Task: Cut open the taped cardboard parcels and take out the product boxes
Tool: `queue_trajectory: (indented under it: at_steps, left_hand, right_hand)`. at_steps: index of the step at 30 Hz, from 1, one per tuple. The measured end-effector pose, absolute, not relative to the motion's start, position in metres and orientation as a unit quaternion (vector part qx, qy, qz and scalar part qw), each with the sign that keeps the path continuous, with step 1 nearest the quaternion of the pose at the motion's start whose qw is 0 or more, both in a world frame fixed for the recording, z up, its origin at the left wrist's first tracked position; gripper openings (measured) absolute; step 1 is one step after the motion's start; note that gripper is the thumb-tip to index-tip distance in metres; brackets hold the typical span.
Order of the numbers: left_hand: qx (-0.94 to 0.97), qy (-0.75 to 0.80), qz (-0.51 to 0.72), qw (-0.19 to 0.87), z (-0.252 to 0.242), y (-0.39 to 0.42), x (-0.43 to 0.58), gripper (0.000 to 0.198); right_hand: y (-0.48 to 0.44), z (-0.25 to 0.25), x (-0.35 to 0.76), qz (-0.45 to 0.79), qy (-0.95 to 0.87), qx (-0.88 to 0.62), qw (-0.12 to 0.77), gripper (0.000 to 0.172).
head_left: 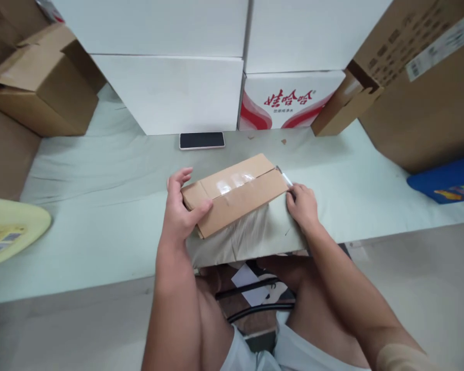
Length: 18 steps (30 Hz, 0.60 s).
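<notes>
The right fingers (296, 192) partly hide what may be a white cutter (286, 179); a yellow container (13, 219) is cropped.

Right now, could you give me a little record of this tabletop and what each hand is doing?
Main item: taped cardboard box
Left grip: bare hand on the box's left end, thumb on top
Right grip: bare hand pinching a slim white object by the box's right end; exact kind unclear
Behind: black-screened smartphone, lying before a white carton
Far left: brown carton
Far right: blue printed item
Surface: pale green cloth
</notes>
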<state>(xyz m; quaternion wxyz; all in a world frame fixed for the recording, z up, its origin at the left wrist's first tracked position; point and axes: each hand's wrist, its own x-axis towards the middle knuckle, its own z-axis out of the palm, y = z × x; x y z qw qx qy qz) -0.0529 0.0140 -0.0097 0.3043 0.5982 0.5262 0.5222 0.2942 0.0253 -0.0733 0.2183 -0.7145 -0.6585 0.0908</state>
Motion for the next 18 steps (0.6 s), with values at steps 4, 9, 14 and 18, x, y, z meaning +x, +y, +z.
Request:
queue_trajectory:
  at_steps: [4,9,14,18]
  left_hand:
    - [0.581,0.566,0.486,0.325,0.001,0.008,-0.048,0.082]
    - [0.543,0.586,0.465,0.381,0.011,-0.005,-0.040,0.085]
    - [0.537,0.553,0.455,0.445,0.017,-0.008,-0.036,0.088]
    - [0.544,0.515,0.441,0.494,0.017,-0.006,-0.031,0.088]
  right_hand:
    - [0.017,-0.063,0.297,0.159,-0.592,-0.736,0.287,0.030]
    - [0.013,-0.056,0.292,0.342,-0.431,-0.689,0.472,0.037]
    - [0.008,-0.036,0.280,0.431,-0.304,-0.522,0.670,0.040]
    - [-0.007,0.001,0.279,0.418,-0.281,-0.415,0.757,0.036]
